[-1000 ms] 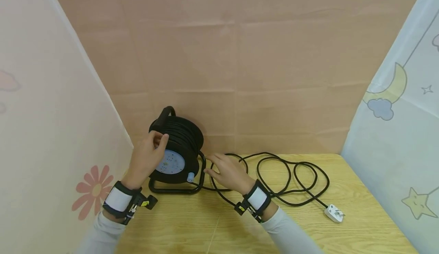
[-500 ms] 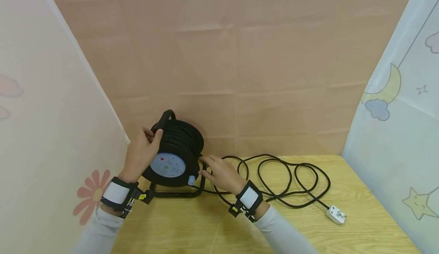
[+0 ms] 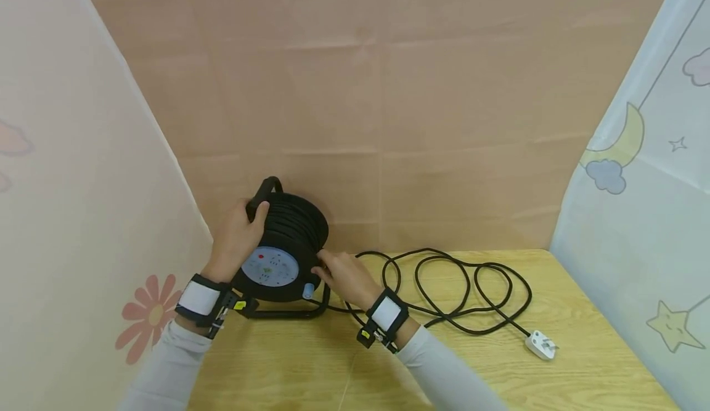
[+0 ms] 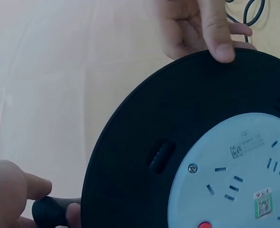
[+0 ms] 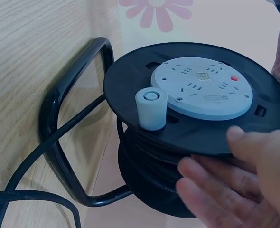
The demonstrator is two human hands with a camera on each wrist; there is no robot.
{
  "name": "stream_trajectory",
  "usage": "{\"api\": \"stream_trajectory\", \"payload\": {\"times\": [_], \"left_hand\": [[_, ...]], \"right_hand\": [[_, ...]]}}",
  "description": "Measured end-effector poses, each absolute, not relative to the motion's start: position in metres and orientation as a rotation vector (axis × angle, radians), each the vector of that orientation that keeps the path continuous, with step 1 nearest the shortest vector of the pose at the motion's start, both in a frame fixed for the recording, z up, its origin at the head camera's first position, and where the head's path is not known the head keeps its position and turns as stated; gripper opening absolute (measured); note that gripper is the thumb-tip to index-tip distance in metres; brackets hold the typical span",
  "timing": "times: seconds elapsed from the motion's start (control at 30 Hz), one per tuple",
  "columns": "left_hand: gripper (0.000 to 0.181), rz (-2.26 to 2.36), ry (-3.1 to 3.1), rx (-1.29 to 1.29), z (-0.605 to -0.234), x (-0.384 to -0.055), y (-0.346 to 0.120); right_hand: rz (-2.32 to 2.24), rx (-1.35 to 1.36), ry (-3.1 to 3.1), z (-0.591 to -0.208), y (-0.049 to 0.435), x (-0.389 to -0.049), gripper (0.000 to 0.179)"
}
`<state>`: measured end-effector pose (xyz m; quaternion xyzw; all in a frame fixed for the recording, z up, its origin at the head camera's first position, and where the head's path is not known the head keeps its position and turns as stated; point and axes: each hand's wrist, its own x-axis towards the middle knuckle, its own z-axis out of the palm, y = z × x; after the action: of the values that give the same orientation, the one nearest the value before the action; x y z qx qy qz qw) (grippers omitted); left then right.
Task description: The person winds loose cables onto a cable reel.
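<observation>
A black cable reel [image 3: 302, 226], wound with black cord, stands on its tubular frame [image 3: 285, 314] at the back left of the table. Its pale blue socket panel [image 5: 204, 88] has a red button; a pale crank knob [image 5: 152, 109] juts from the disc. My left hand [image 3: 235, 244] grips the reel's black top handle [image 4: 50, 211], fingers and thumb wrapped round it. At the disc's right edge, my right hand [image 3: 348, 280] pinches the rim: the thumb [image 4: 218, 35] lies on the front face, the fingers [image 5: 211, 190] are behind it.
Loose black cord [image 3: 466, 294] runs from the reel in loops across the wooden table [image 3: 388, 386] to a white plug [image 3: 540, 345] on the right. A brown paper backdrop [image 3: 444, 103] stands close behind the reel; printed sheets hang at both sides.
My left hand has closed round the reel's top handle. The right hand has moved left from beside the frame onto the disc's rim. The reel has shifted slightly; cord and plug lie as before.
</observation>
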<state>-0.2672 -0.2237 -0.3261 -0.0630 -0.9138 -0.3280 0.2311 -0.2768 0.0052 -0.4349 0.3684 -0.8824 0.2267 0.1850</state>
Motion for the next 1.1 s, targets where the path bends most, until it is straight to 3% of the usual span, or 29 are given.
{"api": "stream_trajectory", "payload": {"times": [0.2, 1.1], "left_hand": [[0.047, -0.887, -2.491, -0.205, -0.325, -0.264, -0.225], [0.053, -1.086, -2.452, -0.219, -0.342, -0.271, -0.222]], "right_hand": [[0.683, 1.035, -2.402, -0.436, 0.002, -0.276, 0.008], [0.661, 1.027, -2.414, -0.443, 0.006, -0.273, 0.012]]}}
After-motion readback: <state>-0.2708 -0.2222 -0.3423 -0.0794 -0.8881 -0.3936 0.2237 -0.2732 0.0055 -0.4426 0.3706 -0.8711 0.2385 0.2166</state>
